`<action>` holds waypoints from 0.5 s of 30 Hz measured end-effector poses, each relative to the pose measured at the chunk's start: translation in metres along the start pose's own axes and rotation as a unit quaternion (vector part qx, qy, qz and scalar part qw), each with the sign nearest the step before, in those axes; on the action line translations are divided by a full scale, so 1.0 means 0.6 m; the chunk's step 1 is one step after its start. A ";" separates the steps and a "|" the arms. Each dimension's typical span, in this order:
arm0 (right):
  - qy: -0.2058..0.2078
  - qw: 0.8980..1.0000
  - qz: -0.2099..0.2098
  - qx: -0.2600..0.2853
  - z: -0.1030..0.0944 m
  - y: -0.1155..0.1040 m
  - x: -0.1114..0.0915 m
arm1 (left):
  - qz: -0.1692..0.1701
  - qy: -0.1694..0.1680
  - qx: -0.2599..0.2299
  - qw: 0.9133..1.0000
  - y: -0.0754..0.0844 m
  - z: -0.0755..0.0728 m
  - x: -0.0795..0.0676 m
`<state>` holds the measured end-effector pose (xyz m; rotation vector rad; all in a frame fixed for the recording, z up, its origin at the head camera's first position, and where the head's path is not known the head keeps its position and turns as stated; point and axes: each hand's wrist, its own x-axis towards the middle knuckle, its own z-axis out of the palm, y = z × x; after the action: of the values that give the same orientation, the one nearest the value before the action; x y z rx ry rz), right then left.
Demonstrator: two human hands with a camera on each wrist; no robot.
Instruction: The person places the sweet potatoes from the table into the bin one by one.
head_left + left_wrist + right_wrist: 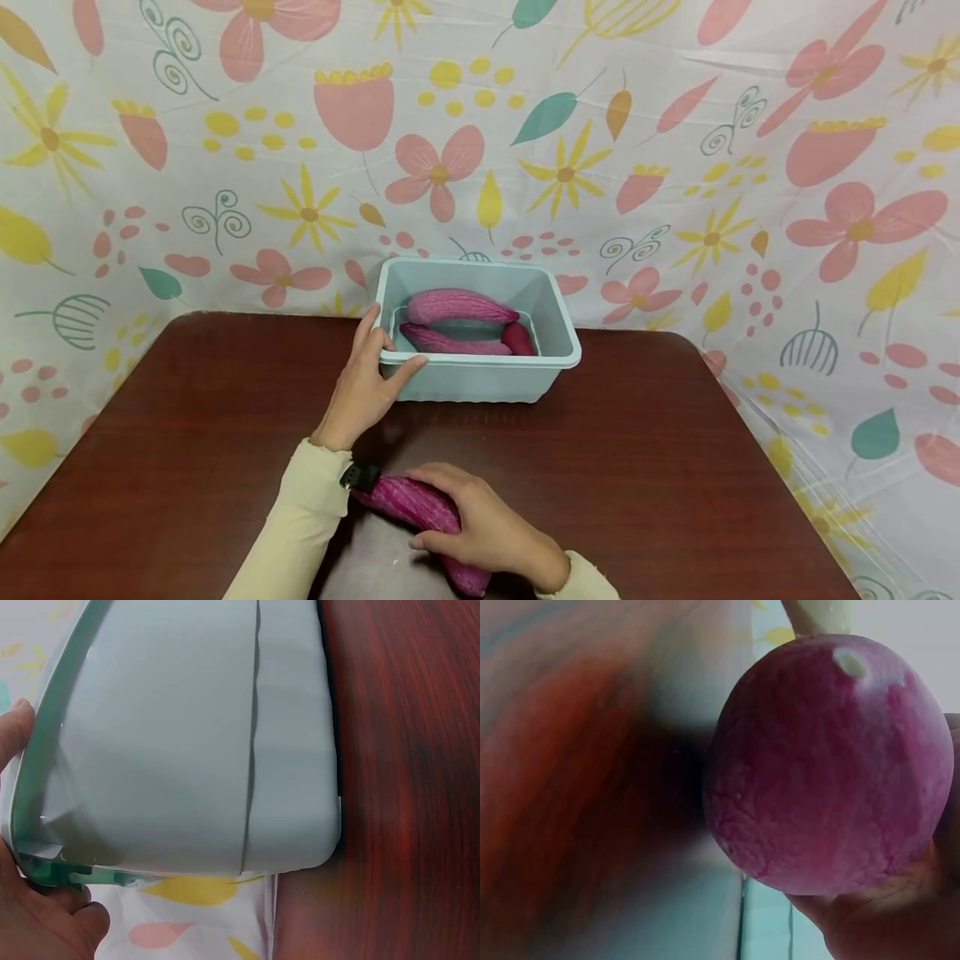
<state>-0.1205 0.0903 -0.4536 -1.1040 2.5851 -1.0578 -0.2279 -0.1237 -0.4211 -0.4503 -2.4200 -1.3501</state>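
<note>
A light blue plastic tub (480, 379) stands at the back of the table. My left hand (365, 387) grips its near left corner, the thumb on the near rim and the fingers over the left side. Two streaked purple eggplants, one at the back (459, 306) and one nearer (453, 342), lie in the tub beside a dark red rounded thing (518, 338) of unclear kind. Near the table's front, my right hand (483, 521) holds another purple eggplant (408, 500) from above. Its blunt end (825, 772) fills much of the right wrist view.
The dark reddish-brown table (660, 467) has rounded back corners. Behind it hangs a white cloth (480, 108) printed with flowers and leaves, close to the tub's back. A black wrist camera (360, 477) on the left sleeve overlaps the held eggplant's far end in the head view.
</note>
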 end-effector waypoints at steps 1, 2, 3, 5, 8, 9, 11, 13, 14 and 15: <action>-0.002 1.000 -0.001 -0.003 0.000 0.000 0.000 | 0.001 0.000 0.000 1.000 0.000 0.000 0.000; -0.003 1.000 0.000 -0.004 0.001 0.000 0.001 | 0.001 0.001 -0.001 1.000 0.000 0.000 -0.001; -0.004 1.000 0.001 -0.005 0.001 -0.001 0.001 | 0.000 0.001 -0.001 1.000 -0.001 -0.001 -0.001; -0.005 1.000 0.004 -0.002 0.002 -0.001 0.001 | -0.001 0.000 -0.001 1.000 0.000 -0.001 -0.001; -0.002 1.000 0.009 0.001 0.003 -0.001 0.001 | -0.001 0.001 0.001 1.000 -0.001 -0.001 -0.001; -0.001 1.000 0.010 0.001 0.004 -0.001 0.001 | -0.001 0.001 0.002 1.000 -0.001 -0.001 -0.001; 0.001 1.000 0.014 0.003 0.004 -0.002 0.001 | 0.001 0.005 0.002 1.000 -0.001 0.000 -0.001; 0.003 1.000 0.018 0.007 0.004 -0.002 0.000 | 0.002 0.005 0.002 1.000 -0.001 0.001 -0.001; 0.004 1.000 0.021 0.009 0.004 -0.002 0.000 | 0.002 0.004 0.001 1.000 -0.001 0.002 -0.002; 0.004 1.000 0.024 0.011 0.004 -0.002 -0.001 | 0.002 0.004 0.000 1.000 -0.001 0.003 -0.002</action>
<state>-0.1182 0.0887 -0.4546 -1.0285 2.5858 -1.0810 -0.2269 -0.1225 -0.4228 -0.4488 -2.4114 -1.3485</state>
